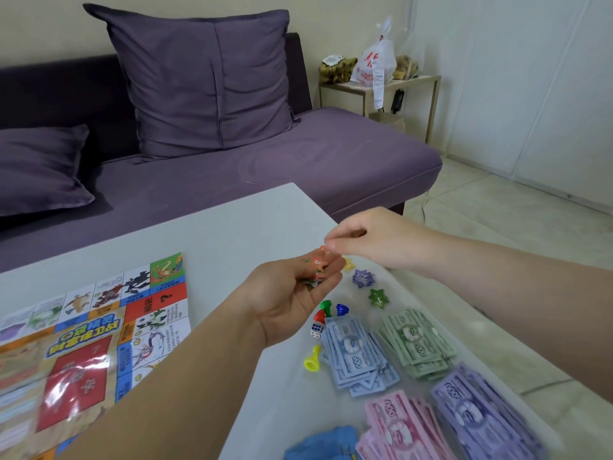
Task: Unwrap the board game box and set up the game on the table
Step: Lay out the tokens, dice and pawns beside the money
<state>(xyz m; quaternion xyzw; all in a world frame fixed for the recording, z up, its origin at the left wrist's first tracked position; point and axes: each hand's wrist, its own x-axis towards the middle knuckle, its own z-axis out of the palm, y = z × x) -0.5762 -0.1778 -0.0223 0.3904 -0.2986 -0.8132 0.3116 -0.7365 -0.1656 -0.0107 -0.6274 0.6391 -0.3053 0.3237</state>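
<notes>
A: Where are the star tokens (318, 264) sitting?
B: Left hand (292, 302) is cupping a small pile over the table (232, 227); right hand (371, 240) is pinching the top one. Probably light, slick plastic, so I'm suggesting an edge pinch.
A: Any text?
B: One star is showing "4", blue notes (355, 355) "500".

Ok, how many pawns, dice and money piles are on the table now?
Pawns: 4
Dice: 1
Money piles: 4
Total: 9
</notes>
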